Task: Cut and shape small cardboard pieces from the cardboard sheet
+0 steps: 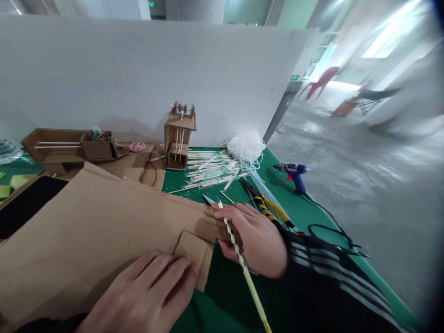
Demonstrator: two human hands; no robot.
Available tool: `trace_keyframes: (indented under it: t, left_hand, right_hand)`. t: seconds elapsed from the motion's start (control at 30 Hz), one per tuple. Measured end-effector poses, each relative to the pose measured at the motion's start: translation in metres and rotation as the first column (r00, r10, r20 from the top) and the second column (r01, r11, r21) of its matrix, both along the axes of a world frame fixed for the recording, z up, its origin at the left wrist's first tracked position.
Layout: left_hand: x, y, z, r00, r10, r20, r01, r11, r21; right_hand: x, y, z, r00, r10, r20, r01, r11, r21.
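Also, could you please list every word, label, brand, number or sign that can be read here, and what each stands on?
No text reads clearly.
Stick wrappers: green print, too small to read.
Round red-and-white item: markings too small to read.
Green sign, top edge: too blurred to read.
Second green sign, farther right: too small to read.

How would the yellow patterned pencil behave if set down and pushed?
The yellow patterned pencil is probably apt to roll, being long and slim, though its cross-section isn't clear. Its straight shaft suggests it's stiff. It looks thin next to the right hand, so likely light.
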State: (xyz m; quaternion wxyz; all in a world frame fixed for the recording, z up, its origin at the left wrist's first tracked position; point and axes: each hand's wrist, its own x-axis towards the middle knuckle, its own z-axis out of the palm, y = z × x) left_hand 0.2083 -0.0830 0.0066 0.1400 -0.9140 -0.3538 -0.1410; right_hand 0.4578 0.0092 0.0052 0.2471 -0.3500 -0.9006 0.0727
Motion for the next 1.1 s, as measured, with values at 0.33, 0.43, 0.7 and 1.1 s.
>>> trace_keyframes:
  t: [0.33, 0.43, 0.7, 1.1]
  left_hand:
    - [-0.006, 0.010, -0.029, 0.999, -0.013, -0.053, 0.000, 0.973, -0.231]
    - [-0.009, 0.011, -0.045, 1.000, -0.014, -0.020, 0.007, 0.954, -0.299]
    - [-0.012, 0.018, -0.058, 0.995, -0.035, 0.097, 0.064, 0.946, -0.317]
    - [-0.012, 0.014, -0.051, 0.993, -0.097, -0.068, 0.081, 0.974, -0.213]
  right_hand:
    - [-0.014, 0.025, -0.054, 0.981, 0.195, -0.016, -0.194, 0.960, -0.200]
    - [-0.016, 0.025, -0.062, 0.984, 0.175, 0.016, -0.166, 0.955, -0.245]
    - [-0.016, 0.026, -0.065, 0.986, 0.162, 0.038, -0.147, 0.956, -0.254]
    - [-0.015, 0.028, -0.072, 0.985, 0.172, -0.003, -0.167, 0.949, -0.267]
